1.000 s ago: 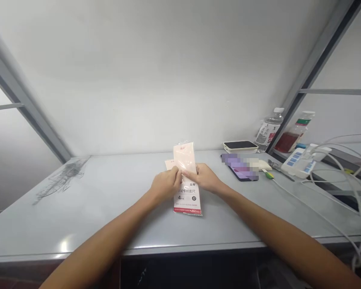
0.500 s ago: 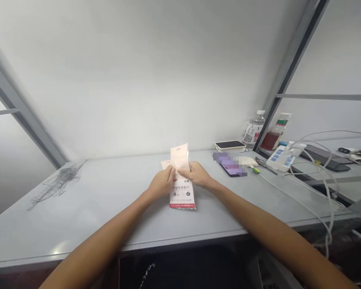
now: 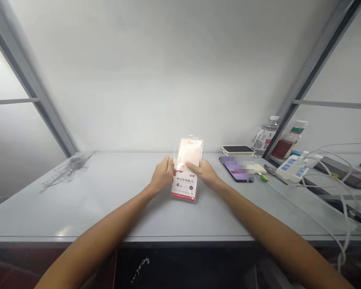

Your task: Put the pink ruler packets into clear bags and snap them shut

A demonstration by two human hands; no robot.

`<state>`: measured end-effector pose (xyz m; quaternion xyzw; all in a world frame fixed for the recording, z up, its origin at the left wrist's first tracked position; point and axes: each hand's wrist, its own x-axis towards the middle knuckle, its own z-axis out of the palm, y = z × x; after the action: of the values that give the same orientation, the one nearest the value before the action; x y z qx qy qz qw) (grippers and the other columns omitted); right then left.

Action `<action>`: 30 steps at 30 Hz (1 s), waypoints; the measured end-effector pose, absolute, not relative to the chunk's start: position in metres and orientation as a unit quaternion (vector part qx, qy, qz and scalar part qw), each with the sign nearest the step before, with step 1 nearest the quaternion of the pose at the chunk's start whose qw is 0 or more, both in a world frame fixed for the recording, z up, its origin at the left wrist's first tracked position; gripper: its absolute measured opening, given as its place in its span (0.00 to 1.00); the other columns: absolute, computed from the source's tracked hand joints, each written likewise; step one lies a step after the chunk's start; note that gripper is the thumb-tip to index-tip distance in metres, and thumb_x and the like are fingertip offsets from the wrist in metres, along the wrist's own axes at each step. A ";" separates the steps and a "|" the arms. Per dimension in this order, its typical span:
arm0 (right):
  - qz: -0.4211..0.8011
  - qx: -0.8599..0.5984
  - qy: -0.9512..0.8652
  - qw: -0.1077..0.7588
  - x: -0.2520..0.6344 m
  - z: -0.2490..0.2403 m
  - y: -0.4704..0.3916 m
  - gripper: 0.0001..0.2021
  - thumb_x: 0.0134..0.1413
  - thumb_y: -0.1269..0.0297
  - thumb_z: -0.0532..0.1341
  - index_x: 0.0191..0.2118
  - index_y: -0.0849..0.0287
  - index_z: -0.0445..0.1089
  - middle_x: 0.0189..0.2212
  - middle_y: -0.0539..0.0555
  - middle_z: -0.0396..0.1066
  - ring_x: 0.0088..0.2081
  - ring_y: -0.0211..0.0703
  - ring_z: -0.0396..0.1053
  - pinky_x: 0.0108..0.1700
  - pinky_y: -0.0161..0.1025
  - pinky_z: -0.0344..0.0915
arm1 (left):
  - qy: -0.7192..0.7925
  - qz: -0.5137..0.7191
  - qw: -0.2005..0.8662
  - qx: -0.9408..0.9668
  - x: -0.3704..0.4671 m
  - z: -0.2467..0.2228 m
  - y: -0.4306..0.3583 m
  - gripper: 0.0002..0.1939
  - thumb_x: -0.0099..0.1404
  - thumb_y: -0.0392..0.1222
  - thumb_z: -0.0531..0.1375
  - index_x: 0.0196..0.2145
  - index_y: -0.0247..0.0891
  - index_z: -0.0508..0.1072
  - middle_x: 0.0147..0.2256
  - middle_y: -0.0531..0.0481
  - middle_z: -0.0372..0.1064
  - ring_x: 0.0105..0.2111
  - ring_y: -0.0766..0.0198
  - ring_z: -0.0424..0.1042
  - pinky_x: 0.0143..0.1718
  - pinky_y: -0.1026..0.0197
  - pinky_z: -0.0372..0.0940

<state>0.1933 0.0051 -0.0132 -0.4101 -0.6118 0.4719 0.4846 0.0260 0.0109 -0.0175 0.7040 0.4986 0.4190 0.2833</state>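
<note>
- Our left hand [image 3: 162,176] and right hand [image 3: 205,173] pinch a clear packet [image 3: 187,168] of pale cards between them, fingers closed on its two long edges.
- The packet stands tilted above the table [image 3: 108,200], its red-and-white label at the lower end.
- Off to the right of our right hand lies a phone [image 3: 237,170], and behind it a second phone [image 3: 238,149].
- Farther right stand two bottles [image 3: 266,136], then a power strip [image 3: 293,168] with white cables [image 3: 327,200].
</note>
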 end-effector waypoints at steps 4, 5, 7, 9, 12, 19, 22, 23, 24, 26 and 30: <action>0.473 -0.411 -0.584 0.516 0.194 -0.018 0.012 0.19 0.42 0.54 0.63 0.38 0.63 0.68 0.37 0.59 0.73 0.36 0.48 0.71 0.38 0.43 0.67 | 0.519 0.396 0.325 0.684 0.019 -0.021 0.021 0.18 0.65 0.51 0.37 0.28 0.38 0.57 0.21 0.52 0.65 0.15 0.69 0.63 0.17 0.65 0.58; 0.473 -0.412 -0.577 0.523 0.195 -0.019 0.013 0.19 0.42 0.54 0.63 0.38 0.63 0.68 0.37 0.59 0.73 0.36 0.48 0.71 0.37 0.43 0.67 | 0.526 0.388 0.328 0.682 0.018 -0.022 0.022 0.16 0.64 0.50 0.39 0.28 0.38 0.58 0.21 0.51 0.66 0.15 0.69 0.63 0.17 0.65 0.58; 0.473 -0.416 -0.567 0.530 0.195 -0.022 0.015 0.19 0.41 0.54 0.63 0.37 0.62 0.67 0.36 0.58 0.73 0.35 0.47 0.71 0.36 0.42 0.68 | 0.539 0.382 0.319 0.679 0.015 -0.023 0.024 0.12 0.63 0.49 0.45 0.33 0.38 0.59 0.25 0.51 0.67 0.16 0.69 0.64 0.18 0.66 0.57; 0.474 -0.420 -0.564 0.530 0.195 -0.023 0.015 0.18 0.42 0.54 0.63 0.36 0.62 0.66 0.35 0.58 0.73 0.33 0.46 0.72 0.33 0.41 0.68 | 0.536 0.395 0.296 0.685 0.014 -0.023 0.022 0.11 0.60 0.47 0.51 0.38 0.40 0.59 0.30 0.52 0.67 0.19 0.70 0.64 0.20 0.66 0.58; 0.472 -0.417 -0.571 0.526 0.194 -0.022 0.012 0.17 0.43 0.54 0.63 0.36 0.62 0.66 0.34 0.57 0.73 0.33 0.47 0.72 0.32 0.41 0.68 | 0.492 0.415 0.311 0.699 0.019 -0.023 0.016 0.10 0.59 0.48 0.52 0.38 0.41 0.61 0.35 0.52 0.66 0.24 0.70 0.66 0.22 0.66 0.60; 0.460 -0.412 -0.592 0.518 0.194 -0.018 0.008 0.18 0.48 0.51 0.58 0.39 0.61 0.66 0.35 0.58 0.73 0.34 0.46 0.71 0.33 0.40 0.68 | 0.413 0.426 0.473 0.651 0.029 -0.015 0.011 0.16 0.62 0.50 0.46 0.33 0.36 0.67 0.36 0.45 0.67 0.34 0.64 0.68 0.27 0.64 0.65; 0.458 -0.419 -0.598 0.506 0.194 -0.020 0.008 0.19 0.47 0.50 0.58 0.39 0.61 0.66 0.34 0.57 0.73 0.34 0.45 0.71 0.33 0.39 0.68 | 0.397 0.424 0.495 0.646 0.026 -0.012 0.011 0.16 0.58 0.52 0.52 0.30 0.35 0.67 0.33 0.46 0.68 0.31 0.64 0.69 0.29 0.62 0.66; 0.458 -0.421 -0.600 0.503 0.193 -0.020 0.009 0.19 0.47 0.50 0.58 0.39 0.61 0.67 0.34 0.57 0.74 0.33 0.45 0.71 0.32 0.39 0.68 | 0.395 0.422 0.501 0.644 0.026 -0.012 0.012 0.16 0.57 0.52 0.54 0.28 0.34 0.67 0.31 0.47 0.68 0.29 0.65 0.68 0.29 0.62 0.65; 0.457 -0.422 -0.602 0.500 0.193 -0.021 0.009 0.19 0.47 0.50 0.58 0.38 0.61 0.67 0.34 0.56 0.74 0.33 0.45 0.71 0.32 0.38 0.68 | 0.396 0.424 0.503 0.641 0.025 -0.012 0.012 0.17 0.56 0.53 0.55 0.28 0.34 0.66 0.29 0.48 0.68 0.28 0.65 0.68 0.29 0.62 0.65; 0.455 -0.426 -0.605 0.496 0.193 -0.022 0.010 0.18 0.47 0.50 0.58 0.37 0.61 0.67 0.33 0.56 0.74 0.32 0.43 0.72 0.33 0.38 0.68 | 0.401 0.434 0.498 0.634 0.025 -0.014 0.014 0.18 0.56 0.55 0.55 0.27 0.34 0.66 0.28 0.48 0.67 0.27 0.66 0.68 0.29 0.62 0.65; 0.435 -0.453 -0.608 0.486 0.199 -0.021 0.017 0.16 0.49 0.50 0.57 0.33 0.60 0.64 0.27 0.55 0.74 0.26 0.41 0.71 0.28 0.36 0.68 | 0.481 0.441 0.400 0.644 0.019 -0.012 0.025 0.21 0.59 0.57 0.48 0.27 0.35 0.66 0.29 0.48 0.68 0.29 0.65 0.68 0.29 0.63 0.64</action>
<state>0.1992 0.0173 -0.0213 -0.4527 -0.6081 0.4345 0.4863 0.0185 0.0247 -0.0124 0.6437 0.4807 0.4410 0.4002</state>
